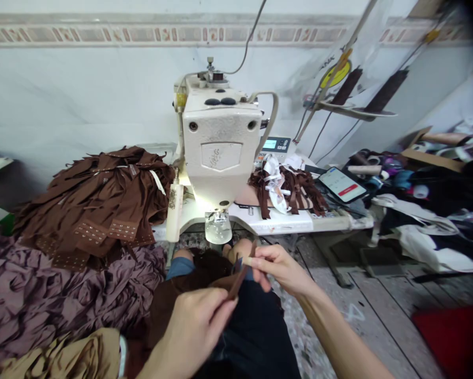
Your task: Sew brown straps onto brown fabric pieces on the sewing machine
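Note:
Between my two hands a narrow brown fabric strip [240,280] is stretched above my lap. My left hand [199,318] pinches its lower end between thumb and fingers. Higher up and to the right, my right hand [274,265] grips the other end, fingers closed. More brown cloth [167,305] lies over my lap and partly hides my legs. Just beyond my hands stands a white sewing machine [223,142], its lamp lit and a clear guard [218,229] at the needle area.
A heap of brown garment pieces [114,195] lies left of the machine, above mauve fabric [70,295]. To the right are brown and white strips [286,184], a phone [343,184], and a box of thread spools [434,152]. Thread cones [386,92] stand on a rack.

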